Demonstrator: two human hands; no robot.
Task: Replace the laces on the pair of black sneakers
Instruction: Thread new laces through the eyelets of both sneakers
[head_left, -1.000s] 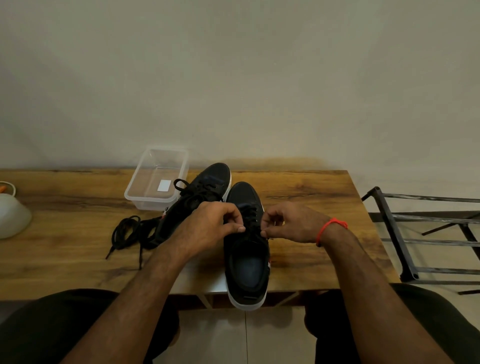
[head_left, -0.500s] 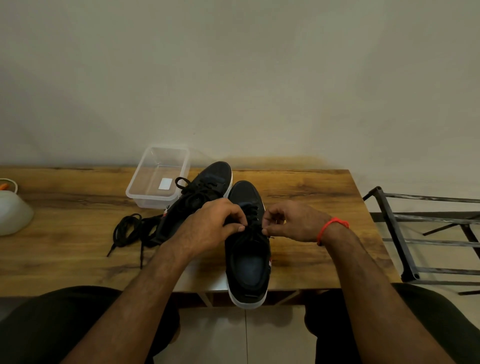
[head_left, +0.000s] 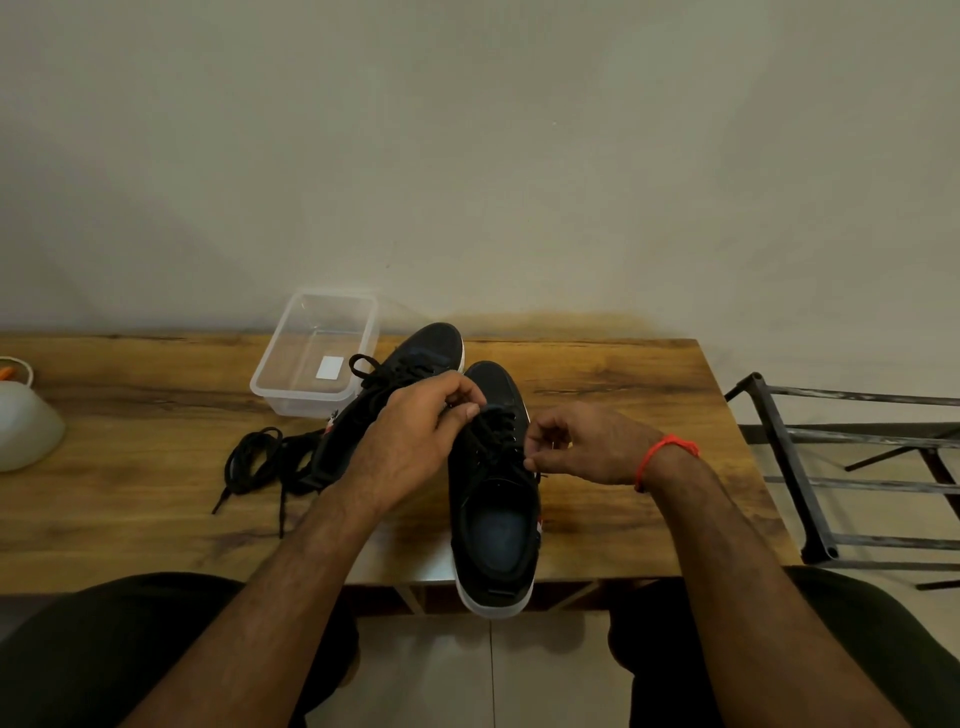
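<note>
My head view is dim and warm-toned, with soft, even light that seems to fall from above and leaves the wall (head_left: 467, 156) a murky grey-green fading darker toward the upper corners. On the tabletop (head_left: 623, 395) I get only faint, diffuse shadows, no glare, and the black sneakers (head_left: 493, 519) lose nearly all their detail in the low light. The wide lens bows the tabletop's far edge and stretches my forearms at the bottom, and the whole picture looks slightly soft and grainy rather than crisp.

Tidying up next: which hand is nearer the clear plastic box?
Left. The left hand sits just right of the box; the right hand is farther right, beyond the sneaker.
</note>
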